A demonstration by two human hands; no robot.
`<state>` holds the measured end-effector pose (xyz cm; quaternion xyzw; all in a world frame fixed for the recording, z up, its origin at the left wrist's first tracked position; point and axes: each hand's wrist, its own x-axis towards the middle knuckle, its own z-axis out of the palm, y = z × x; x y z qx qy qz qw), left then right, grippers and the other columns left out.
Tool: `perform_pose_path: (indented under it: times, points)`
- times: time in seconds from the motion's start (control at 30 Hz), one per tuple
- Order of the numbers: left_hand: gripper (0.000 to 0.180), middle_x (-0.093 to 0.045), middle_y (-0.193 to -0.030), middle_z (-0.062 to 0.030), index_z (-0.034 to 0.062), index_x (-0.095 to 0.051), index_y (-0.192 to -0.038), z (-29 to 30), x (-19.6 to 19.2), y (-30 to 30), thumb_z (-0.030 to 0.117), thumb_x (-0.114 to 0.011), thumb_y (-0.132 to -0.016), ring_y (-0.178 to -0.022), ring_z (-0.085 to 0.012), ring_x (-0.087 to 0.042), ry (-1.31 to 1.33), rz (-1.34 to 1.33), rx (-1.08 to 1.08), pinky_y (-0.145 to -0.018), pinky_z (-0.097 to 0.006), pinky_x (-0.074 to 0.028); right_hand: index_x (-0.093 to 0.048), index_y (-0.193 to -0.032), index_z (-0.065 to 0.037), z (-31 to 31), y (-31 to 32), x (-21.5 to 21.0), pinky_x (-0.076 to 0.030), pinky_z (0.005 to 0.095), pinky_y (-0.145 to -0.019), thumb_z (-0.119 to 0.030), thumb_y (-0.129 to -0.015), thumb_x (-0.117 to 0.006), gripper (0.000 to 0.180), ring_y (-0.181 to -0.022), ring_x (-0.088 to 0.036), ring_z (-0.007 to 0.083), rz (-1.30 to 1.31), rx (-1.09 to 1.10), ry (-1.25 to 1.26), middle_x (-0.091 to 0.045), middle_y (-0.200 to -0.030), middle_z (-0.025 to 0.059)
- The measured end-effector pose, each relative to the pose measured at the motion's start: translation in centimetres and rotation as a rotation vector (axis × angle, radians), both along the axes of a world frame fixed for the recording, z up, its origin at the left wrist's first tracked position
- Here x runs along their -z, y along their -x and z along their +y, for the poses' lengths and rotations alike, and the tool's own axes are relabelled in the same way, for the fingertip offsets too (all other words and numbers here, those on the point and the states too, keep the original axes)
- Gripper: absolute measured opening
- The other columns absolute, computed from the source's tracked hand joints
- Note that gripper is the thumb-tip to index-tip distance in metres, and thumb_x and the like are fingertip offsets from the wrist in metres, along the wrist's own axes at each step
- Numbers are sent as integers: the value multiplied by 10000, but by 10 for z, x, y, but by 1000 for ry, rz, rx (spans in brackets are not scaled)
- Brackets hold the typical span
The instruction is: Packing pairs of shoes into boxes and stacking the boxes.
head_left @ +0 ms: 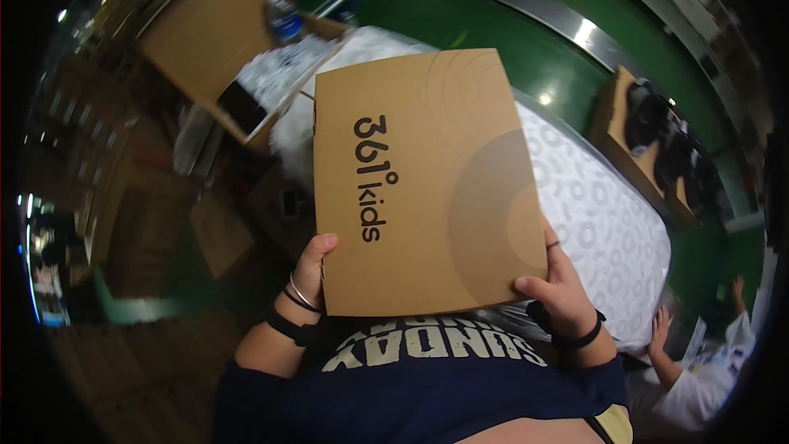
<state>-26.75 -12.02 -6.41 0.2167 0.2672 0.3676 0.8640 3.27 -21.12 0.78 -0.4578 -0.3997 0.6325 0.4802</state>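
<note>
Far left of the flat brown cardboard box lid [427, 181], an open brown carton [215, 37] stands with a clear plastic bottle with a blue label [283, 16] just beside it. The left hand [311, 267] pinches the lid's lower left corner, thumb on top and fingers curled out of sight beneath, black and silver bands at the wrist. The lid itself hangs in the air in front of the person's chest, above white patterned wrapping paper [608, 230] that spreads out to its right. The right hand [559, 284] clamps the lid's lower right corner the same way. Both grips sit on the near edge only, so I judge the far edge could sag or swing. Further right of the lid, an open box holding dark shoes [657, 140] rests on the green belt [509, 49], and another person's hand [660, 325] lies near enough to be bumped.
</note>
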Motion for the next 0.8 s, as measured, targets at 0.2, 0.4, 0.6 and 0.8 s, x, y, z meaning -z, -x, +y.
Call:
perform_pose_path:
  times: [0.2, 0.4, 0.6, 0.8]
  points:
    - [651, -466, -1204, -138, 16, -337, -1267, -30, -6, 149, 256, -552, -702, -1023, -286, -519, -179, -180, -385, -829, -395, -471, -324, -1295, -14, 1, 32, 37, -227, 358, -1002, -234, -702, -662, 718, -1226, -311, 289, -684, 166, -112, -342, -1314, 181]
    - [607, -489, -1165, -110, 38, -428, -1199, -54, 30, 379, 434, -547, -756, -1032, -262, -490, -273, 284, -747, -840, -397, -438, -342, -1272, -27, -3, 90, 104, -180, 475, -1011, -293, -666, -692, 749, -1233, -257, 387, -1710, 206, 3, -292, -1316, 249]
    - [589, -504, -1104, -108, 57, -473, -1148, 18, 168, 540, 500, -485, -760, -963, -265, -493, 123, 632, -814, -778, -399, -429, -275, -1311, -53, 3, 116, 150, -160, 500, -1014, -223, -652, -674, 789, -1260, -228, 350, -2023, 604, 41, -269, -1340, 222]
    - [646, -325, -1332, -133, 85, -204, -1351, 102, 300, 547, 124, -533, -796, -1122, -284, -418, -195, 1236, -224, -921, -387, -365, -461, -1176, -43, -30, 140, 110, -284, 451, -958, -248, -644, -676, 609, -1132, -395, 345, -2038, 664, 129, -481, -1168, 165]
